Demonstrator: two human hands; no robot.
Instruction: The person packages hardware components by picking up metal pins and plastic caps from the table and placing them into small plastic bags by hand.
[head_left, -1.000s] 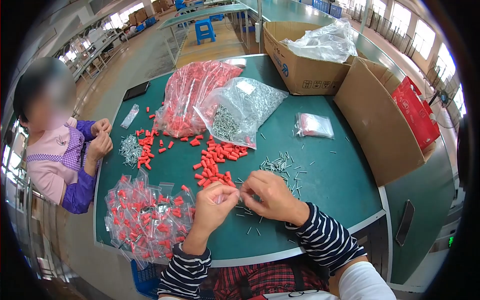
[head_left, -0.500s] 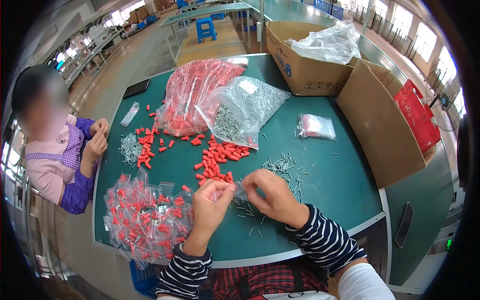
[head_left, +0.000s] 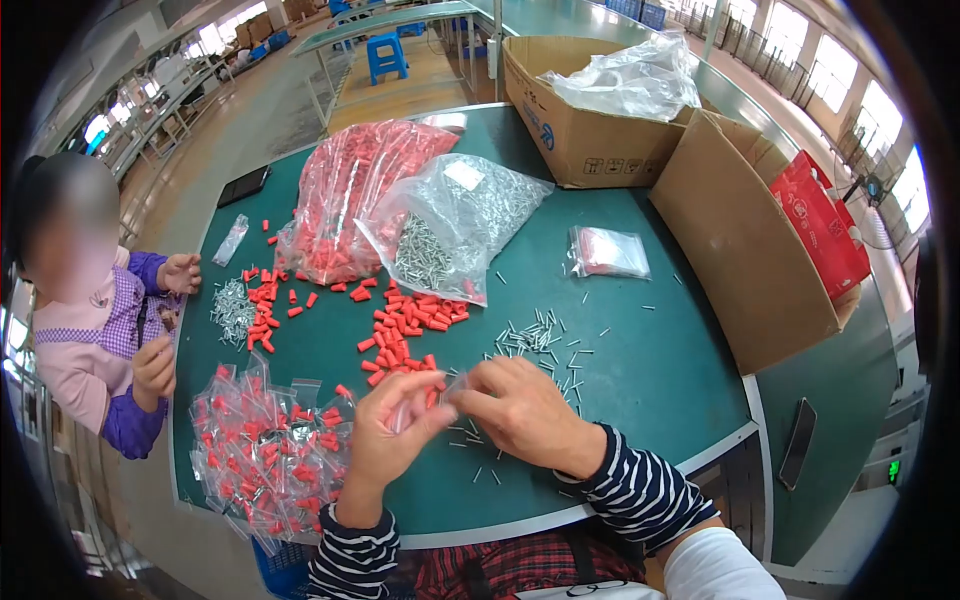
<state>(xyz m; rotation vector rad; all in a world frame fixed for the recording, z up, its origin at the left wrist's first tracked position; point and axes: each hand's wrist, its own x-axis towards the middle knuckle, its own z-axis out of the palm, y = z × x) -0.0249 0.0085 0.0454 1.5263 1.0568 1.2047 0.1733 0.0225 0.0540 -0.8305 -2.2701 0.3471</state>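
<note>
My left hand [head_left: 392, 430] is closed at the front of the table, fingers curled around a small clear plastic bag [head_left: 456, 386]. A red piece shows by its fingertips. My right hand [head_left: 520, 412] pinches the same bag from the other side, thumb and index finger close to my left fingertips. Just beyond my hands lies a pile of red plastic caps [head_left: 408, 325]. Loose screws [head_left: 530, 335] are scattered beyond and under my right hand. Left of my left hand sits a heap of filled small zip bags [head_left: 268, 450] with red caps and screws inside.
Behind the piles stand a large bag of red caps [head_left: 365, 185] and a clear bag of screws [head_left: 470, 215]. A stack of flat bags [head_left: 610, 252] lies right of them. Cardboard boxes [head_left: 590, 130] line the right edge. A co-worker [head_left: 95, 320] sits at the left.
My right fingers have closed in on the bag, and my left hand has turned slightly. The co-worker's hands have moved apart. The whole view has shifted a little.
</note>
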